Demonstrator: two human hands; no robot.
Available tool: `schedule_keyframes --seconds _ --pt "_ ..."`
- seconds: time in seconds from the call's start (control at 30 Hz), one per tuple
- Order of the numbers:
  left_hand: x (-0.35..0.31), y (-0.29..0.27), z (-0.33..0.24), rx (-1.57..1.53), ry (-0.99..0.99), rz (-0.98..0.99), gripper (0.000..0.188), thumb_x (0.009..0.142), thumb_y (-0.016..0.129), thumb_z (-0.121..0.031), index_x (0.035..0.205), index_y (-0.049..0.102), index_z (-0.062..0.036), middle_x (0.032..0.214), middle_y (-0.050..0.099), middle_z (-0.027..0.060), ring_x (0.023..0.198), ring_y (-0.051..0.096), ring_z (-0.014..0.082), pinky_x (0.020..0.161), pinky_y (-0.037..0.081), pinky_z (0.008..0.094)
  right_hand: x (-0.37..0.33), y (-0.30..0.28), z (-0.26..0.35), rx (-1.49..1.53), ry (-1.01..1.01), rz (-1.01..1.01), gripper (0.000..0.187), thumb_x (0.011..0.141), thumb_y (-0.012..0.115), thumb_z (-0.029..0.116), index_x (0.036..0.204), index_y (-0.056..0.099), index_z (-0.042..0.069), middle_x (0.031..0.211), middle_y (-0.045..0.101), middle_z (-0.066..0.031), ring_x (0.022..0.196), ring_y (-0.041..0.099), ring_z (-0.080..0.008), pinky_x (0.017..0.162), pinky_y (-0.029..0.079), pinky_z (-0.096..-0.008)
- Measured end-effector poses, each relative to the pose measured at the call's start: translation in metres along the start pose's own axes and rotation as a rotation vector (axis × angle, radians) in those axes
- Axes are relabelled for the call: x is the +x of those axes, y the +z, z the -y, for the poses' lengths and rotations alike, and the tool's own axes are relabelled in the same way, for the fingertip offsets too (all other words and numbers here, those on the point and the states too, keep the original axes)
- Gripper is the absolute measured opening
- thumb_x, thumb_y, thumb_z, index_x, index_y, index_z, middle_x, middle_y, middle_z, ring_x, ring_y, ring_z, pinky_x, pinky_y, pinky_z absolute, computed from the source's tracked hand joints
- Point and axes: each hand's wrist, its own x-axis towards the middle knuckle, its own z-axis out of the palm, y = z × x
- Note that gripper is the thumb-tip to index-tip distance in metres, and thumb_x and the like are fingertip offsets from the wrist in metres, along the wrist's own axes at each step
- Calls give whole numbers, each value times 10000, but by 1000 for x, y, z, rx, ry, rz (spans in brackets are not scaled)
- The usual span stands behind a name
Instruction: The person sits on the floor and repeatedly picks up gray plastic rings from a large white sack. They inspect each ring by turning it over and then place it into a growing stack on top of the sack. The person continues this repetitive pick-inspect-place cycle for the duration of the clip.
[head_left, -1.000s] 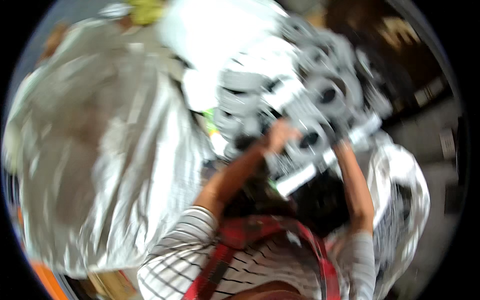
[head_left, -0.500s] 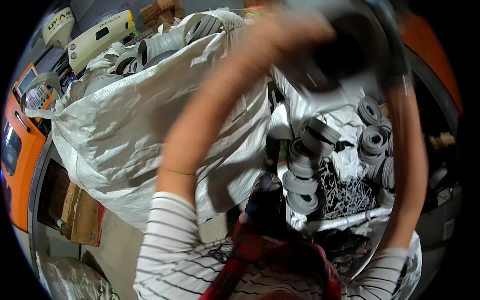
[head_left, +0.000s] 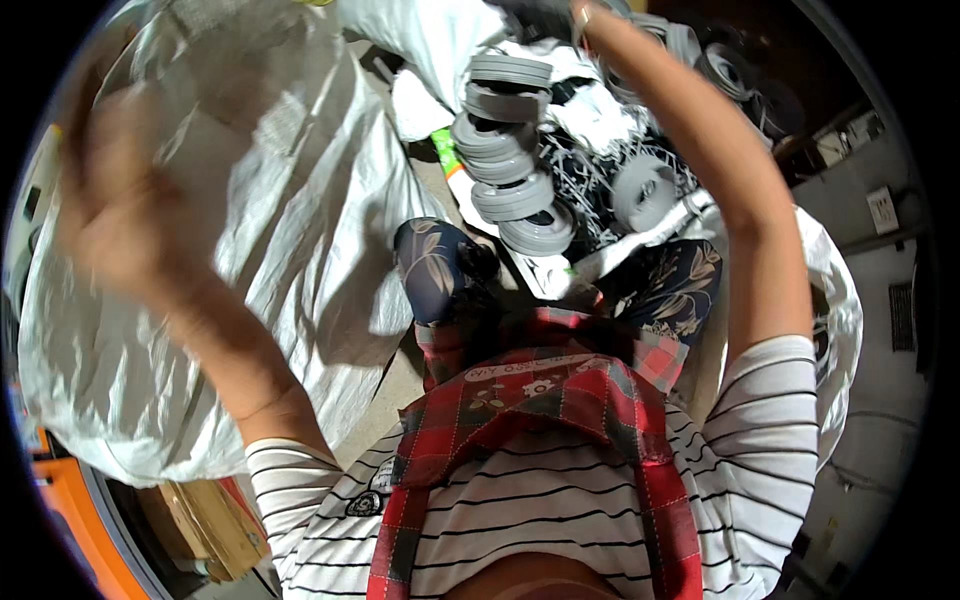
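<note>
My left hand (head_left: 125,190) is smeared by motion in front of the big white woven sack (head_left: 300,200) on the left; whether it holds anything does not show. At the top edge, my right hand (head_left: 540,14) looks dark, as if gloved, with a band at the wrist. Its fingers cannot be made out. Nearest to it stands an uneven stack of grey plastic rings (head_left: 510,150), like rolled strips. One loose grey ring (head_left: 643,192) lies beside the stack, on a heap of thin grey plastic scraps (head_left: 600,165).
More grey rings (head_left: 725,68) sit at the far right. White sacking (head_left: 440,40) lies beyond the stack. My knees (head_left: 440,265) are close to the stack. A cardboard box (head_left: 215,525) and an orange machine part (head_left: 85,525) are at the lower left.
My view has tilted down and shifted. The blurred grey ring-shaped thing between my raised hands is out of sight. My hands are now far apart, the left over the sack. A loose ring now shows on the scraps.
</note>
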Motion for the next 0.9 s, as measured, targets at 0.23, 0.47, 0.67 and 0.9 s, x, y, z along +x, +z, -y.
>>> schedule_keyframes --seconds 0.23,0.47,0.67,0.9 --pt "-181 143 86 -548 -1539 533 341 807 637 -318 1033 589 -67 938 590 21 809 533 116 746 413 295 -140 53 -199 355 757 -198 585 805 560 549 715 628 -25 676 621 -138 542 572 -208 491 428 -363" --pt "-311 201 150 -470 -1981 706 636 839 525 -437 1322 375 -52 1312 436 176 1165 435 336 988 245 526 -216 145 -269 929 1131 -123 479 764 650 427 1044 609 40 929 644 -103 721 576 -264 668 470 -386" --pt "-323 242 136 -393 -2122 788 768 832 483 -554 1389 272 -68 1379 357 184 1241 374 332 986 284 526 -213 163 -272 1075 1080 -343 375 801 629 241 1096 576 17 1012 628 -115 882 588 -211 790 470 -307" --pt "-336 261 145 -538 -2138 737 727 781 540 -590 1267 439 -59 1199 489 149 1034 468 291 839 388 462 -208 155 -266 506 908 -298 327 751 648 137 1043 606 -5 1048 615 -131 942 581 -202 823 462 -297"
